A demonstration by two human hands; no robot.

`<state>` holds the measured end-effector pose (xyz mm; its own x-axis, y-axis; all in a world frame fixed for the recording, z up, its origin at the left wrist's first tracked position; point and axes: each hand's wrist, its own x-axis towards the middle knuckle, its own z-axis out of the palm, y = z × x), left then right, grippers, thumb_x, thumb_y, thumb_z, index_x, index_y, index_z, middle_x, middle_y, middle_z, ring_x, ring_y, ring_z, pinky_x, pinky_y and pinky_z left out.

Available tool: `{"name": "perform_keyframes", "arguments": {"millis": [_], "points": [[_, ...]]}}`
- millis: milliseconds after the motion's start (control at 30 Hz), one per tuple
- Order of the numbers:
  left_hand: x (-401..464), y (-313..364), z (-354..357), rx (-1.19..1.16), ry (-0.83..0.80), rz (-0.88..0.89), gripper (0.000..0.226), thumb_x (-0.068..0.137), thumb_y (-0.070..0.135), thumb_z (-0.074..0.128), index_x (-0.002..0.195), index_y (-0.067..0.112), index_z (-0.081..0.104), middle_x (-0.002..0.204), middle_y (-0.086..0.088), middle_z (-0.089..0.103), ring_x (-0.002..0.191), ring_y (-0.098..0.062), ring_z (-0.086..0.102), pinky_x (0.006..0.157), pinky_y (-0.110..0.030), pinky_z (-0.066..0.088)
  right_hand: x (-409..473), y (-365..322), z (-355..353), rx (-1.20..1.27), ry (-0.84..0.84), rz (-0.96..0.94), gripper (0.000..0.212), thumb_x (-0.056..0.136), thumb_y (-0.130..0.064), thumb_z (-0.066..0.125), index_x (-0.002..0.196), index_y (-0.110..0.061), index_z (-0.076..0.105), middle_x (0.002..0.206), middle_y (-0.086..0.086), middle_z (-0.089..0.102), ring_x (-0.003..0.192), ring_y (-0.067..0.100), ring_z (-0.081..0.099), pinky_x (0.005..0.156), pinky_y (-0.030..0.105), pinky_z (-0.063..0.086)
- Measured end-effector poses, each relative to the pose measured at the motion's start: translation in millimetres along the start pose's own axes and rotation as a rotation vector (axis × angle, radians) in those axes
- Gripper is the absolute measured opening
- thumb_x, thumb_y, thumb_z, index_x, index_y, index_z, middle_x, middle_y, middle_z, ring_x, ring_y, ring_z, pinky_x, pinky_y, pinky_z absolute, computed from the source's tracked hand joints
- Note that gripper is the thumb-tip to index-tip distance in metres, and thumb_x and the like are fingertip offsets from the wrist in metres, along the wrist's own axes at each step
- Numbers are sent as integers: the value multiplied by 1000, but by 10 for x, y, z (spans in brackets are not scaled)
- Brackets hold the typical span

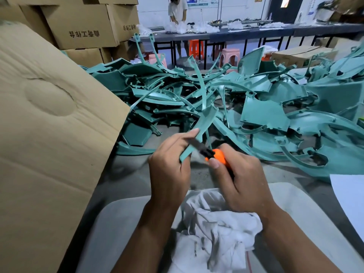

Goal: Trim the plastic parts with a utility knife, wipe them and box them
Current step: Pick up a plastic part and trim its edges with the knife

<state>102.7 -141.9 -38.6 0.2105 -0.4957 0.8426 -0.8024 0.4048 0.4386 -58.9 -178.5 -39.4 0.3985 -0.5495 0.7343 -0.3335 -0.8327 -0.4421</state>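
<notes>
The left hand (pixel 169 164) grips a narrow, curved teal plastic strip (pixel 199 133) near its lower end, fingers curled round it and the forefinger stretched up along its edge, so that the strip rises tilted toward the upper right above the grey tabletop (pixel 128 174). The right hand (pixel 240 178) is wrapped round the orange handle of a utility knife (pixel 214 154) — thumb pressed on the front of the handle — and the dark blade section lies across the strip just beside the left forefinger. Whether the edge is cutting into the plastic cannot be told.

Under both wrists lies a crumpled white cloth (pixel 220 229), resting on a pale grey rounded surface (pixel 118 223) at the near edge. Beyond the hands a big tangled heap of teal plastic parts (pixel 246 99) — curved panels, ribs and long strips — covers the tabletop. At the left a large brown cardboard flap (pixel 49 125) with a round dent leans into view, and behind it stand stacked brown cardboard boxes (pixel 82 26) with printed characters. A white sheet (pixel 348 198) shows at the right edge. Far back, another person (pixel 178 8) stands at a long dark table (pixel 256 32) strewn with white bags, with orange and pink plastic stools (pixel 197 49) beneath it.
</notes>
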Motion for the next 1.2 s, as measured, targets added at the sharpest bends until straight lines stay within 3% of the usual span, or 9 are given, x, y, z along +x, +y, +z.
{"name": "perform_keyframes", "arguments": {"millis": [133,200,333,433,633,733,900,1067,1200], "points": [[21,14,-12,23,35,-29,38,89,-18,61,121,1,72,112,-7,74,107,-19,69,90,-32,57,31,118,-65,-60,152,171,34,108,-28,47,77,-17,42,57,-11,37,50,14,38,49,20,22],[25,12,-21,52,25,-52,36,90,-15,62,121,2,72,110,-5,74,104,-19,69,88,-31,56,31,120,-90,-79,192,151,35,109,-26,46,76,-14,44,58,-9,37,50,14,37,50,21,23],[22,67,-27,148,50,-151,17,96,3,60,107,6,73,92,-1,71,81,-13,63,73,-5,37,-14,-55,18,-50,127,-24,31,107,-28,49,81,-11,54,66,-8,41,54,11,39,50,25,31],[27,116,-18,157,90,-179,10,96,4,66,103,6,73,82,-1,69,76,-13,56,70,2,33,-36,-100,126,-100,68,-33,27,105,-28,51,85,-11,58,69,-7,44,57,16,41,50,32,35],[13,106,2,162,108,-90,10,95,2,68,103,-1,73,87,-6,70,77,-12,60,75,0,36,35,34,53,-179,213,102,29,108,-26,48,81,-24,36,61,-16,30,50,4,35,50,16,27],[-9,112,38,141,111,-118,11,94,1,68,104,-1,73,87,-5,70,77,-11,60,75,-1,36,27,68,-27,-108,259,27,23,108,-25,46,85,-26,43,67,-23,31,56,-5,38,56,9,28],[-48,104,78,143,113,-142,13,88,-7,70,98,0,74,80,-6,69,70,-13,57,72,2,32,-41,-33,115,-113,108,-76,30,108,-34,47,87,-14,56,70,-11,42,58,10,39,52,23,31],[-57,63,75,77,83,-72,15,96,6,65,106,1,75,89,-4,73,80,3,53,77,-2,36,36,122,31,-182,216,182,30,108,-30,46,81,-25,35,58,-15,32,51,6,40,50,16,26],[-58,66,99,35,79,-72,16,96,8,66,107,2,75,91,-3,73,81,1,57,78,-6,39,21,120,-47,-102,210,54,26,109,-29,45,84,-26,37,62,-18,33,53,0,38,53,12,26]]}}
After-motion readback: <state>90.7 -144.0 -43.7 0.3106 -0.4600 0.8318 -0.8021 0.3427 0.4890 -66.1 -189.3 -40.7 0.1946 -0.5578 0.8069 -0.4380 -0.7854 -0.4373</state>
